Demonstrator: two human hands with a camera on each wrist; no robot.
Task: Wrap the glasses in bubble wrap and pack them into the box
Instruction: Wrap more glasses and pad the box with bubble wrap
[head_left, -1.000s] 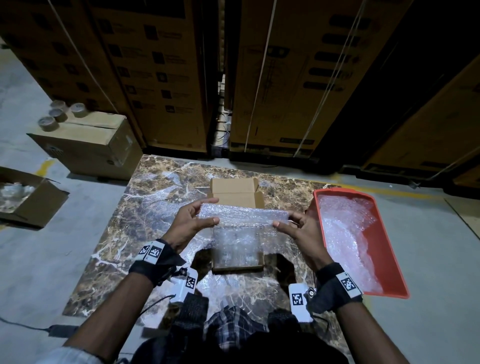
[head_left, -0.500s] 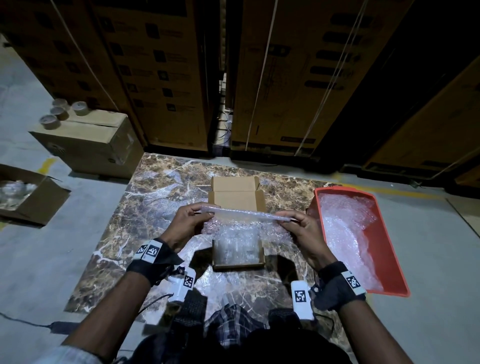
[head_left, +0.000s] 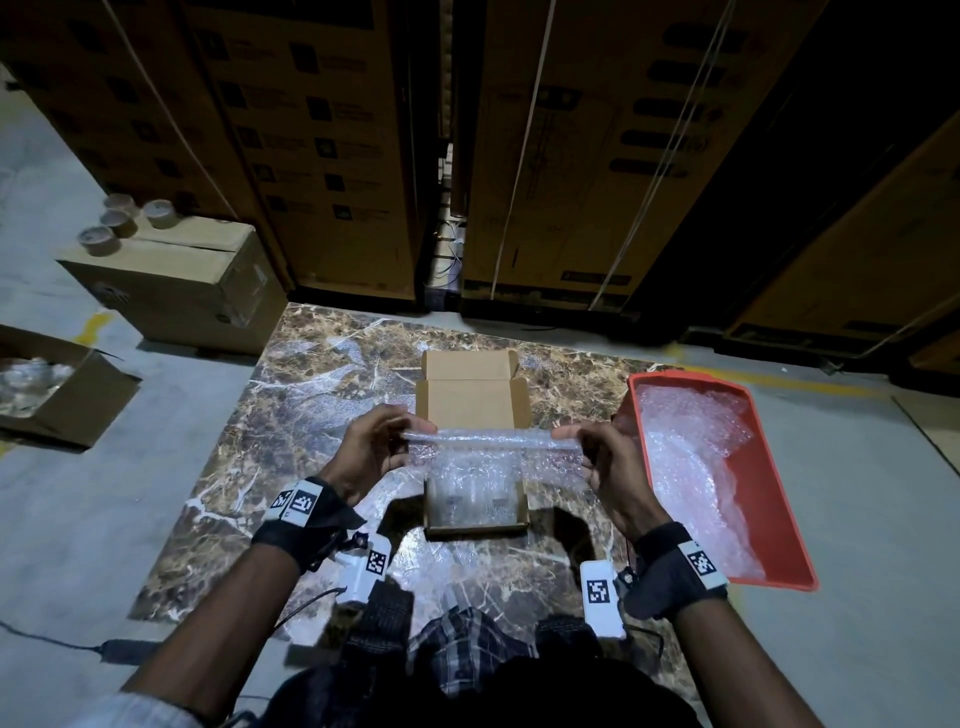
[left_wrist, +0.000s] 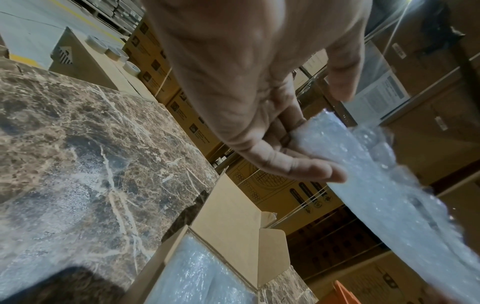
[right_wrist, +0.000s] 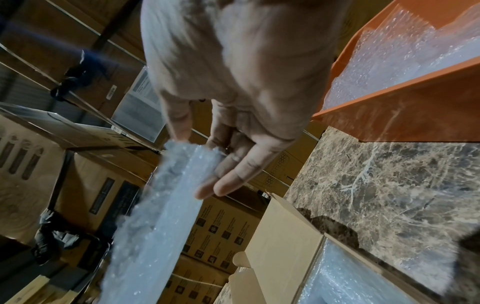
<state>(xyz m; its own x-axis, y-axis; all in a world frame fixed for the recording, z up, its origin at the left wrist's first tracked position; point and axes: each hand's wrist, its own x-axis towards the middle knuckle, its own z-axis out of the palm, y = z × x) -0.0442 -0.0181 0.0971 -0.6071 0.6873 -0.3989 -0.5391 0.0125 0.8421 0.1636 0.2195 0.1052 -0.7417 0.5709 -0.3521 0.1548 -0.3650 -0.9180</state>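
In the head view both hands hold a sheet of bubble wrap (head_left: 493, 441) stretched over the small open cardboard box (head_left: 470, 410) on the marble slab (head_left: 311, 415). My left hand (head_left: 415, 434) pinches its left end and my right hand (head_left: 566, 436) pinches its right end. The sheet's lower part hangs into the box, where clear wrapped shapes (head_left: 470, 501) show dimly. In the left wrist view the fingers (left_wrist: 298, 164) lie under the bubble wrap (left_wrist: 376, 185) above the box (left_wrist: 233, 216). In the right wrist view the fingers (right_wrist: 233, 176) support the bubble wrap (right_wrist: 166, 205).
An orange tray (head_left: 691, 375) with more bubble wrap sits at the slab's right edge. A closed carton (head_left: 182, 291) with tape rolls (head_left: 122, 223) stands at the back left. An open carton (head_left: 78, 395) lies on the floor at far left. Tall stacked cartons (head_left: 337, 156) wall off the back.
The held top edge of the sheet has tipped forward and narrowed into a thin band, and the sheet has come lower over the box. Both hands kept their hold.
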